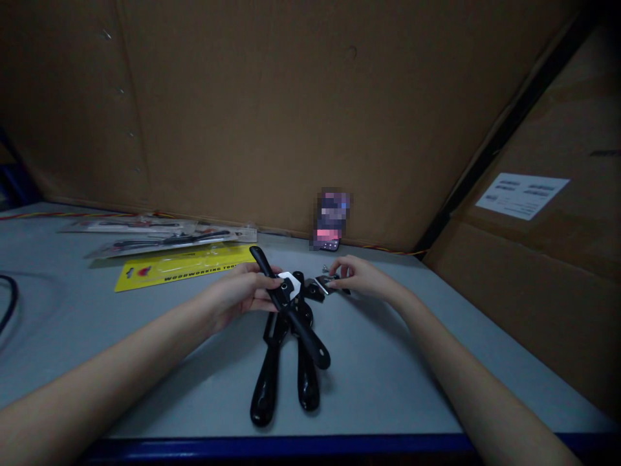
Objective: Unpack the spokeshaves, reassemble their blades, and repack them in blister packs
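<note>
Holding a black-handled tool (309, 338) at frame centre: the left hand (240, 289), thumb and fingers closed around its middle. The tool slants from upper left to lower right, above two black tools (264, 391) whose handles point toward the bottom of the frame. A white piece (295, 279) shows beside the left thumb.

Right hand (356, 277), right of centre: fingers bent, thumb and index tips slightly apart at a flat metal piece (323, 285) near the worktop (388, 382); cannot tell whether it is gripped. Small metal bits (325, 268) lie just beside those fingertips.

Containers: clear plastic packs (237, 233) at left of the frame, overlapping, long dark tools (145, 244) visible inside. Just in front, a yellow card (138, 275) with "WOODWORKING" lettering; its right end is partly hidden. Brown cardboard (233, 116) stands behind, a phone (332, 220) upright near it. At right, a cardboard box (533, 278) bears a white label (521, 194); its contents are not visible.
</note>
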The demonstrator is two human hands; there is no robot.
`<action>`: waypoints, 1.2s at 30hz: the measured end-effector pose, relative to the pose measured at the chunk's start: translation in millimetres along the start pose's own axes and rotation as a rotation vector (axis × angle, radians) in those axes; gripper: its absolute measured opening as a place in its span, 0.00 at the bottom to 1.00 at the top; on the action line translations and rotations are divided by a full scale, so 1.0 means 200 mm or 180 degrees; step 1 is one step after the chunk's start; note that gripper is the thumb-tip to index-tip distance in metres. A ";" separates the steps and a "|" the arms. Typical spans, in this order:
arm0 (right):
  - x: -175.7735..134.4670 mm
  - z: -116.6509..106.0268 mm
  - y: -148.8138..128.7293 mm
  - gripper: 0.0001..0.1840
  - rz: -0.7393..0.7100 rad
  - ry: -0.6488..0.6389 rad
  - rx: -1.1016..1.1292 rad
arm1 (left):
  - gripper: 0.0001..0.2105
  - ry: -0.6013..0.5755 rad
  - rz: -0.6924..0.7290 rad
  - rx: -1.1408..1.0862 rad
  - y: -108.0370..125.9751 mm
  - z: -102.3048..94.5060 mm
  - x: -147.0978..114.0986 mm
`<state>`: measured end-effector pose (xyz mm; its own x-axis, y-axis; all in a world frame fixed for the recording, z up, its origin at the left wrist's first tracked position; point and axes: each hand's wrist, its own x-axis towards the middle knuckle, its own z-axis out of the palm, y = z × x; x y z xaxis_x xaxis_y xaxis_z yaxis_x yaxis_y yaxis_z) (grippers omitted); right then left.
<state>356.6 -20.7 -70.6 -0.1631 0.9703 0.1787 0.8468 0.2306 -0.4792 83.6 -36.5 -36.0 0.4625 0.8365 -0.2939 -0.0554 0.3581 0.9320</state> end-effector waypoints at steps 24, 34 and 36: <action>-0.09 0.04 -0.42 0.12 -0.0328 -0.0449 0.1926 | 0.19 -0.0144 0.0045 0.0123 -0.02 0.01 0.00; -0.11 0.05 -0.49 0.15 0.0241 -0.0746 0.2303 | 0.25 0.0005 0.0288 -0.0044 -0.01 0.04 -0.02; -0.11 0.06 -0.50 0.15 0.0235 -0.0626 0.2280 | 0.23 0.0070 0.0323 0.0000 -0.01 0.05 -0.03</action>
<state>270.0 -64.0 -36.4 -0.2632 0.9647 -0.0005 0.3330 0.0903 -0.9386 89.1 -46.0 -33.8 0.4351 0.8773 -0.2026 -0.1010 0.2711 0.9572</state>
